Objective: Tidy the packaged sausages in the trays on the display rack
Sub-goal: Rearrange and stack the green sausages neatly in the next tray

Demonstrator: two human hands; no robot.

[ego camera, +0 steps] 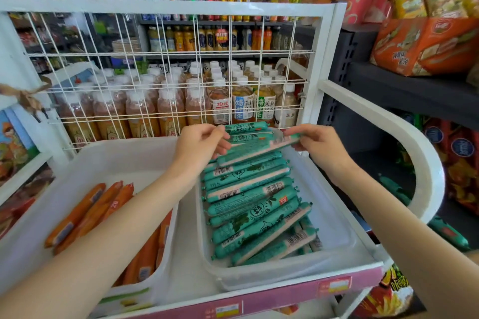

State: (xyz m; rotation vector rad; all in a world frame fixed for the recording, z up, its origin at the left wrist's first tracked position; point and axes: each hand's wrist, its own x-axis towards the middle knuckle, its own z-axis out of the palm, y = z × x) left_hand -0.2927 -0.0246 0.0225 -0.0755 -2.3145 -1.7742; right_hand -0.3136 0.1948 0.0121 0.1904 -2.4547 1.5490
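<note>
Two white trays sit side by side on the display rack. The right tray (334, 230) holds several green packaged sausages (248, 202) lying crosswise in a slanted stack. The left tray (85, 163) holds several orange packaged sausages (85, 212), partly hidden by my left forearm. Over the far end of the right tray, my left hand (197, 145) and my right hand (321, 142) each grip one end of a small bunch of green sausages (255, 141), held level just above the stack.
A white wire grid (166, 85) backs the rack, with bottled drinks behind it. A white curved rack frame (414, 137) stands at right. Loose green sausages (448, 233) lie on the lower right. Snack boxes fill the dark shelves at right.
</note>
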